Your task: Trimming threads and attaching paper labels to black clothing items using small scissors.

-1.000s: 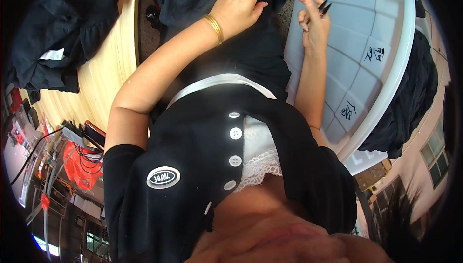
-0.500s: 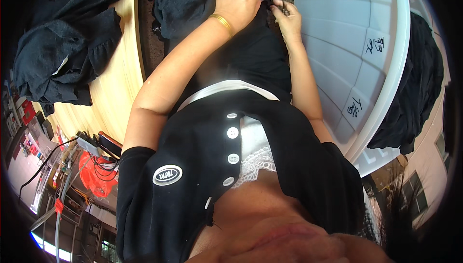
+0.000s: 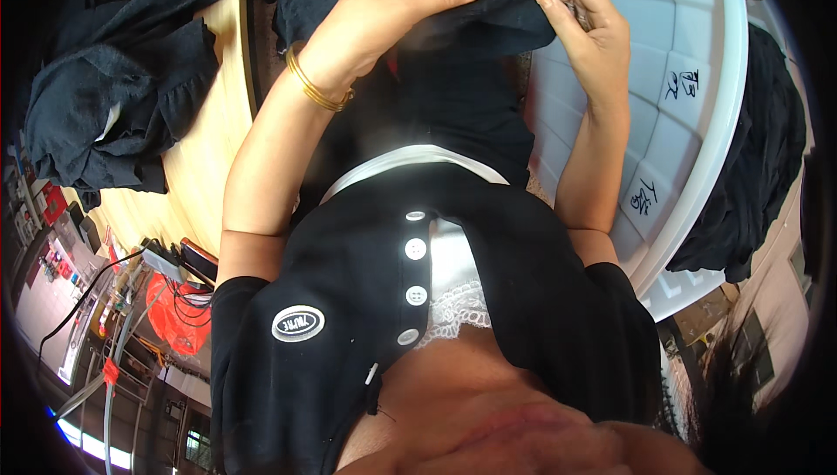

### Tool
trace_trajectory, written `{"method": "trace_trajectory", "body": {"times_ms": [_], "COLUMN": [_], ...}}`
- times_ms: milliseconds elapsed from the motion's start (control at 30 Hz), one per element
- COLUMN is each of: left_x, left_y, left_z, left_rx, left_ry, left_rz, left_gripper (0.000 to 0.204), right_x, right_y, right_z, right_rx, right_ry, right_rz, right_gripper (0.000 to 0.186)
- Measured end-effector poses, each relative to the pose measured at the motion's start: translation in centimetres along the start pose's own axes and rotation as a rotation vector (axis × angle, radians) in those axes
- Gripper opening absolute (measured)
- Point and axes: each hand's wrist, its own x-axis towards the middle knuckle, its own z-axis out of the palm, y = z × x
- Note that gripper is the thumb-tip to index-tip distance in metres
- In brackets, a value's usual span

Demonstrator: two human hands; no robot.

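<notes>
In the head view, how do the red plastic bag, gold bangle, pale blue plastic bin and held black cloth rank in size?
Pale blue plastic bin
Held black cloth (edges unclear)
Red plastic bag
Gold bangle

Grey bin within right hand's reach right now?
Likely yes: the grey bin shows right behind the right hand, with nothing visible between, though that hand seems to pinch the black cloth.

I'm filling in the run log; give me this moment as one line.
left hand: pinches dark cloth; right hand: pinches same cloth's edge; pale bin: right side; wooden table: left side, dark clothing on top
</notes>
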Motion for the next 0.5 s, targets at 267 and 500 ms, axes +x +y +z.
{"method": "trace_trajectory", "body": {"times_ms": [267, 500], "left_x": [-1.1, -1.5], "left_y": [-3.7, -4.2], "left_z": [-1.5, -1.2], "left_rx": [-0.424, -0.534], "left_ry": [0.21, 0.206], "left_rz": [-0.162, -0.233], "left_gripper": [0.022, 0.023], "right_x": [-1.2, -1.6], "right_y": [-1.4, 0.2], "right_z": [2.2, 3.5], "right_rx": [-0.265, -0.428], "right_ry": [0.042, -0.006], "right_rz": [-0.04, -0.329], "right_gripper": [0.031, 0.036]}}
